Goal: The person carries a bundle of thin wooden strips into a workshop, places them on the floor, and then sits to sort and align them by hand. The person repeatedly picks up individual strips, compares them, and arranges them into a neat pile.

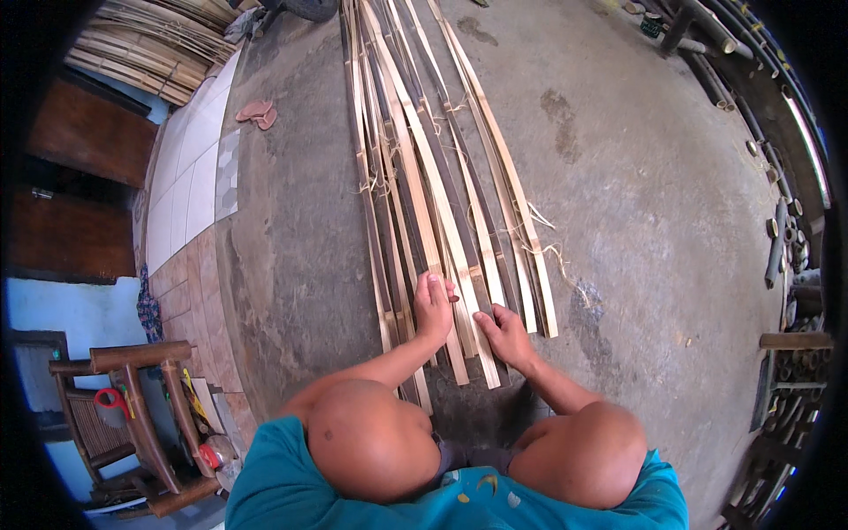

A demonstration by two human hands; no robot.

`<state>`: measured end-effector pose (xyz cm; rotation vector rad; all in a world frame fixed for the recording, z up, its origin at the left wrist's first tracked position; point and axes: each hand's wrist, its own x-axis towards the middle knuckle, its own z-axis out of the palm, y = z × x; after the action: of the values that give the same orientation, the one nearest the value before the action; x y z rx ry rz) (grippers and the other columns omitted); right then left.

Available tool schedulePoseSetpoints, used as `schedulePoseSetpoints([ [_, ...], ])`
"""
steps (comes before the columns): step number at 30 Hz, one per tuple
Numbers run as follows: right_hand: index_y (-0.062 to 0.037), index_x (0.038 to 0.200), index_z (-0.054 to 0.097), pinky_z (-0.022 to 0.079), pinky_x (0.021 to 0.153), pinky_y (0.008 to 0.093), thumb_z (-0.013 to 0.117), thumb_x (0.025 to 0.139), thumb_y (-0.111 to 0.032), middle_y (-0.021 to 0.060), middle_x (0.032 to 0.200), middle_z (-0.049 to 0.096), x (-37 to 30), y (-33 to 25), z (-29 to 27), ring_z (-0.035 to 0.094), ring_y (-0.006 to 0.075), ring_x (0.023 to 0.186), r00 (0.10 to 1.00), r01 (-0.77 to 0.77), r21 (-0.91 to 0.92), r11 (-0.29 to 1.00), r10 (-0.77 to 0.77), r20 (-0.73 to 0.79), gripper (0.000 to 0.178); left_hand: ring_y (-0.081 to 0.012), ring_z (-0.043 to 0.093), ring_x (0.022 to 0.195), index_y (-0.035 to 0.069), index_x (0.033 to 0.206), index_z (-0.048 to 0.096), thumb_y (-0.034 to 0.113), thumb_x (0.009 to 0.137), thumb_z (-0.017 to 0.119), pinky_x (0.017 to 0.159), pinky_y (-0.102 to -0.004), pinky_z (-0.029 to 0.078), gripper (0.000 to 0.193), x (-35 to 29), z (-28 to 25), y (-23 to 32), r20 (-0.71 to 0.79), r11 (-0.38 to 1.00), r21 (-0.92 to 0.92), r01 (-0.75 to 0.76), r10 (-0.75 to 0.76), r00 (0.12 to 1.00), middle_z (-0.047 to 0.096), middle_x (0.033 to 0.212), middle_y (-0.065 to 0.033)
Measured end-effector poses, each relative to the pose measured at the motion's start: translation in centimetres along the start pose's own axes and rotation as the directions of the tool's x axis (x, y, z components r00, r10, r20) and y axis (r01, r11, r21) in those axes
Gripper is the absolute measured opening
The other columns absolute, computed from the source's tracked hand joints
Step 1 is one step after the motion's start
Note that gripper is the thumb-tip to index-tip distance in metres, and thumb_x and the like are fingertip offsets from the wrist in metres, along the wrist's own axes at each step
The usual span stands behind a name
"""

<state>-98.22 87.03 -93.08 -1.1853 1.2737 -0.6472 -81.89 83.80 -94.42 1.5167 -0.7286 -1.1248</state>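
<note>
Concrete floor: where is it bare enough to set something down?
Mostly bare: right of the bamboo strips, short of the cut poles; left of them, up to the tiles, below the pink slippers. Crowded: around the left hand and right hand, where strips bunch.

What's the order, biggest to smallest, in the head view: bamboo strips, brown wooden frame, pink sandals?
1. Bamboo strips, all together: largest
2. Brown wooden frame, lower left
3. Pink sandals: smallest, though farther away than the frame
</note>
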Motion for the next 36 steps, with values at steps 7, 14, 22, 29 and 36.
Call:
schedulePoseSetpoints([
  [7,0.0028,0.086,0.06,0.043,0.06,0.0313,0.062,0.097,-0.03,0.0074,0.068,0.055,0.0,0.9,1.3,0.047,0.0094,0.068,0.997,0.048,0.045,0.998,-0.045,-0.057,0.034,-0.0111,0.052,0.054,0.007,0.098,0.047,0.03,0.107,0.035,0.048,-0.0282,0.047,0.028,0.1,0.5,0.7,0.015,0.981,0.183,0.069,-0.073,0.997,0.047,0.07,-0.0018],
  [14,0.0018,0.079,0.054,0.039,0.057,0.0361,0.061,0.097,-0.03,0.01,0.062,0.046,0.1,2.7,2.4,0.039,0.0129,0.062,0.991,0.081,0.036,0.996,-0.077,-0.112,0.037,-0.0088,0.046,0.056,0.008,0.1,0.046,0.029,0.107,0.035,0.049,-0.0275,0.043,0.026,-0.7,0.3,-0.6,0.027,0.978,0.207,-0.031,0.026,0.999,0.045,0.067,0.0015],
  [22,0.0023,0.093,0.063,0.046,0.064,0.0312,0.061,0.097,-0.028,0.0075,0.076,0.063,0.4,-0.4,1.4,0.054,0.0097,0.071,0.997,0.035,0.073,0.997,-0.03,-0.073,0.031,-0.0092,0.046,0.056,0.005,0.103,0.049,0.03,0.107,0.035,0.05,-0.0296,0.044,0.028,0.6,-0.3,-0.8,0.016,0.981,0.192,0.019,-0.022,1.0,0.047,0.068,-0.0003],
  [29,0.0018,0.093,0.062,0.046,0.066,0.0286,0.06,0.098,-0.027,0.0025,0.079,0.062,0.8,1.9,1.7,0.052,0.0071,0.076,0.998,0.055,0.097,0.994,-0.056,0.003,0.03,-0.0264,0.056,0.077,-0.001,0.106,0.05,0.03,0.105,0.04,0.073,-0.0406,0.047,0.033,1.5,-0.6,-2.2,0.06,0.922,0.377,-0.092,0.075,0.995,0.055,0.084,-0.0151],
  [36,0.0018,0.09,0.062,0.045,0.064,0.0309,0.061,0.097,-0.029,0.0038,0.075,0.06,0.2,3.0,1.0,0.05,0.0086,0.072,0.999,0.038,-0.069,0.997,-0.038,0.01,0.032,-0.0248,0.053,0.076,0.0,0.099,0.051,0.029,0.104,0.042,0.073,-0.0395,0.044,0.031,0.7,-1.8,-3.2,0.151,0.883,0.459,-0.096,0.029,0.988,0.053,0.08,-0.0134],
])
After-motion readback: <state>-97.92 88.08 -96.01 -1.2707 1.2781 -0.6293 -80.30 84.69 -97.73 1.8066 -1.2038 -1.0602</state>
